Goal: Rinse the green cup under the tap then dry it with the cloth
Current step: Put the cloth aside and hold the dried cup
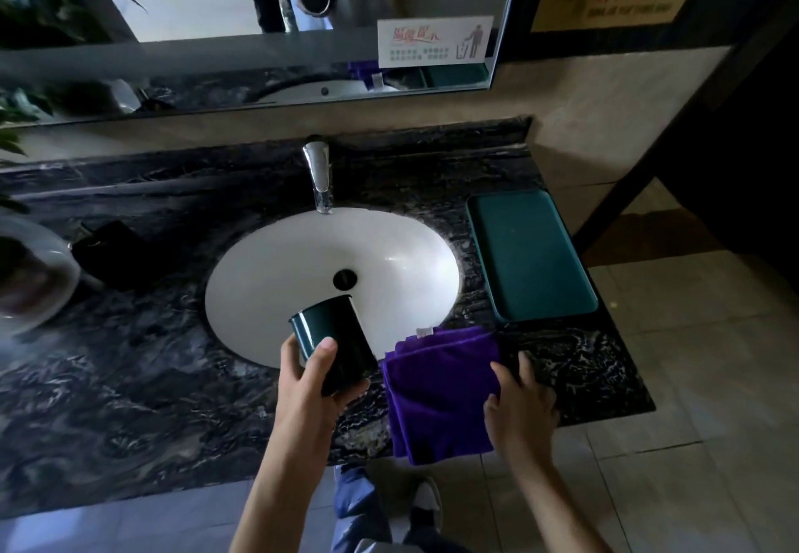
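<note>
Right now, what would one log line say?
left hand: holds cup over sink | right hand: on cloth | tap: no water seen

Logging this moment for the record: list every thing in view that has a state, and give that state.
green cup: held tilted over the sink's near edge
left hand: gripping the cup
right hand: resting on the cloth's right edge
purple cloth: folded, lying on the counter
tap: no water visible
sink: drain open
green tray: empty, on the counter
</note>
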{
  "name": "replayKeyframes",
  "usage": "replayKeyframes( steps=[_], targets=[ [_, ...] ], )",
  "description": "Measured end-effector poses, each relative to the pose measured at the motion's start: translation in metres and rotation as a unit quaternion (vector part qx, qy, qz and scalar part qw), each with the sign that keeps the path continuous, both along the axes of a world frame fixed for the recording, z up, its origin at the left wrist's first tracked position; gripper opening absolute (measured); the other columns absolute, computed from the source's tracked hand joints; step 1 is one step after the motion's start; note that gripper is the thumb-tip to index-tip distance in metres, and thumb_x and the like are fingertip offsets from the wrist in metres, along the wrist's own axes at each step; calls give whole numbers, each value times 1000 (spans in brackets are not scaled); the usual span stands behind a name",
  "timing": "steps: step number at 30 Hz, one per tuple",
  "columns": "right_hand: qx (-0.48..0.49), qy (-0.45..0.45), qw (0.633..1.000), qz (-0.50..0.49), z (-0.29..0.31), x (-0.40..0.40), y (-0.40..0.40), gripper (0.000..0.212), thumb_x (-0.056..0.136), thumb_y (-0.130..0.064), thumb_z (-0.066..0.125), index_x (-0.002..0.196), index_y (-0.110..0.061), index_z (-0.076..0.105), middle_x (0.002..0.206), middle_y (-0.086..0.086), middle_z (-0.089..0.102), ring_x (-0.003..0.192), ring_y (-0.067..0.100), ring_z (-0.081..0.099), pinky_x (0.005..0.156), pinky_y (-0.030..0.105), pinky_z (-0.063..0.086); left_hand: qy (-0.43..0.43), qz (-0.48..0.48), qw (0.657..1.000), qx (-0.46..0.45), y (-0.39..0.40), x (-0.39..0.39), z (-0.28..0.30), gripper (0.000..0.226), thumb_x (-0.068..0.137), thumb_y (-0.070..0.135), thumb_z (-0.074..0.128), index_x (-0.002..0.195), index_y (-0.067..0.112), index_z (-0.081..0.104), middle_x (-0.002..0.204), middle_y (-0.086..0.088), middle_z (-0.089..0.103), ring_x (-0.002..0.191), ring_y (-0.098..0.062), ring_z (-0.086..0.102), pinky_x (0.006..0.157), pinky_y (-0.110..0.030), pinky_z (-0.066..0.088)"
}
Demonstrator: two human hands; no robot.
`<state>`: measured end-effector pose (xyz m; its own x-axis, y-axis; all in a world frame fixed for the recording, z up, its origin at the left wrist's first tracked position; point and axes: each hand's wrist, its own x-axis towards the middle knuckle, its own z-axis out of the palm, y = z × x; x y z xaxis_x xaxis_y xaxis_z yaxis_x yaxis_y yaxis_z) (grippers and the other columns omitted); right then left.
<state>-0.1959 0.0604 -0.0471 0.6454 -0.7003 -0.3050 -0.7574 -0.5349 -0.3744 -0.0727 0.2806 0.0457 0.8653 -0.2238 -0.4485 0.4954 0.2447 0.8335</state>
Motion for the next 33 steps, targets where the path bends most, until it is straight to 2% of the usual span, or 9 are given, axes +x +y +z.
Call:
replayKeyframes(
  steps=[4,9,11,13,15,17,24,28,33],
  targets=[
    [-72,-33,982,173,-2,24,25,60,92,-34,64,150,-33,49,168,2,31,150,37,34,112,58,36,-48,-29,997,46,-8,1,-4,84,65,48,86,140,35,50,112,5,80,106,-20,78,92,-47,60],
    [-62,-6,963,263,-10,27,37,62,83,-41,79,141,-28,62,157,4,50,142,40,48,106,61,43,-103,-91,987,82,-14,2,-6,84,71,43,89,144,38,50,121,-1,77,113,-23,75,86,-35,63],
    [-25,-15,971,236,-5,36,34,55,98,-44,60,150,-32,49,167,-2,31,155,31,27,121,53,25,-121,-107,981,103,-14,6,-10,79,71,40,89,141,36,54,122,-1,76,114,-21,73,86,-31,62],
    [140,-95,973,156,15,49,33,45,105,-43,50,148,-29,47,166,3,36,151,21,34,122,35,28,-135,-118,976,121,-14,12,-14,80,68,38,91,139,35,56,121,4,76,114,-16,73,86,-28,62],
    [350,-218,909,65,45,62,34,45,98,-44,63,138,-30,50,150,6,56,130,5,58,105,19,45,-155,-133,969,140,-18,17,-18,83,64,37,92,138,32,54,122,11,75,114,-12,73,87,-25,61],
    [434,-260,860,68,67,71,34,71,82,-56,75,142,-31,45,142,-7,60,124,-3,61,97,15,49,-180,-149,959,158,-24,21,-23,83,63,36,92,136,27,53,122,14,74,113,-12,73,88,-26,60],
    [400,-277,872,51,80,87,32,65,75,-15,84,135,-19,58,127,-1,73,123,12,65,105,30,51,-264,-190,925,198,-46,31,-37,74,66,39,91,130,44,54,123,26,70,112,-1,71,86,-12,55],
    [362,-295,884,30,77,76,22,68,72,-10,85,134,-18,57,126,-1,72,122,11,65,102,27,51,-330,-220,893,214,-68,38,-36,80,64,40,91,125,71,49,127,34,65,113,4,68,87,-11,52],
    [358,-298,885,14,78,67,-17,82,65,-20,87,138,-15,50,133,-1,67,122,1,62,98,14,47,-363,-235,865,253,-114,30,-38,81,62,52,79,123,85,36,124,60,47,105,34,49,81,0,43]
  ],
)
